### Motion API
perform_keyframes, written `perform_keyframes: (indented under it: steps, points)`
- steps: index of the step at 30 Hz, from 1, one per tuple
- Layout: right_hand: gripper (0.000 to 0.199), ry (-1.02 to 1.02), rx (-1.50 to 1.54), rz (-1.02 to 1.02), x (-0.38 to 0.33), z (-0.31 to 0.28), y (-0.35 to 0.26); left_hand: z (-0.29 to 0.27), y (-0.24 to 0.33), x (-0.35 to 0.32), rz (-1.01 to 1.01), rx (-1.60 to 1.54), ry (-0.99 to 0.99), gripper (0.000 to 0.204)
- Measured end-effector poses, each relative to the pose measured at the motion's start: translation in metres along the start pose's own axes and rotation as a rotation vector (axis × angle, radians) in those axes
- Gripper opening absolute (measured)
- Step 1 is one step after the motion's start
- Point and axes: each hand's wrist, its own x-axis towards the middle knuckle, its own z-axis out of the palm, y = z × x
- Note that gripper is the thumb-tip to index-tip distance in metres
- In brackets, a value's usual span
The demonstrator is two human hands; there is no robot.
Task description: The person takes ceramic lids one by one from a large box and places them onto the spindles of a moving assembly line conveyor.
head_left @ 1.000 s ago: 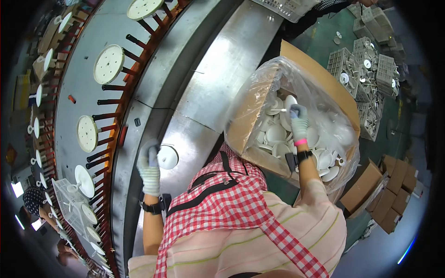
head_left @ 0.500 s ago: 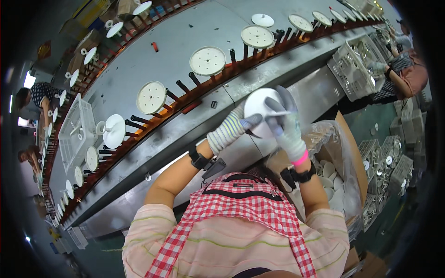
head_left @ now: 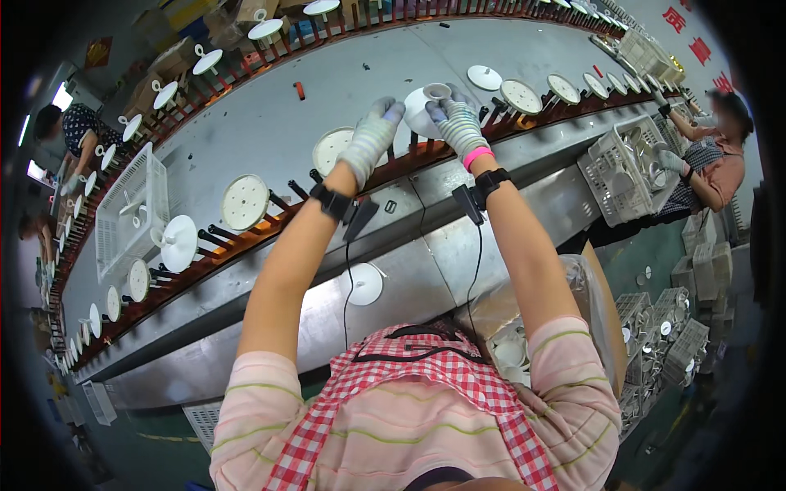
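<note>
Since the earlier frame, both hands, the left hand (head_left: pixel 373 137) and the right hand (head_left: pixel 458 123), have moved from above the steel ledge (head_left: pixel 409 262) to the desk's near edge, bringing the white disc (head_left: pixel 417 116) over the pegs there. The grey desk (head_left: pixel 237 135) offers most room for moving beyond its near peg row (head_left: pixel 223 233); along that edge, neighbouring holed plates (head_left: pixel 521 96) narrow the gaps. The cardboard box (head_left: pixel 610 303) stands at the person's right, past the ledge. The right grip looks clamped on the disc by its ring (head_left: pixel 436 92); the left is just beside its left rim, palm hidden, so I cannot tell its state. The step seems to be seating the disc; next calls for steadying it level, then releasing.
</note>
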Motion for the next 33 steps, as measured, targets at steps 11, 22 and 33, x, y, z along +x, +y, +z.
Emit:
perform_keyframes:
  steps: [11, 22, 33]
  points:
    - [0.037, -0.267, 0.431, 0.045, 0.02, 0.021, -0.045, -0.002, -0.029, 0.08, 0.072, 0.558, -0.242, 0.034]
    - [0.035, -0.483, 0.136, 0.26, 0.044, -0.004, -0.078, -0.026, -0.028, 0.054, 0.25, 0.585, -0.118, 0.026]
    - [0.029, 0.013, 0.765, 0.234, -0.25, -0.109, 0.011, -0.083, -0.052, -0.015, -0.23, 0.713, 0.108, 0.047]
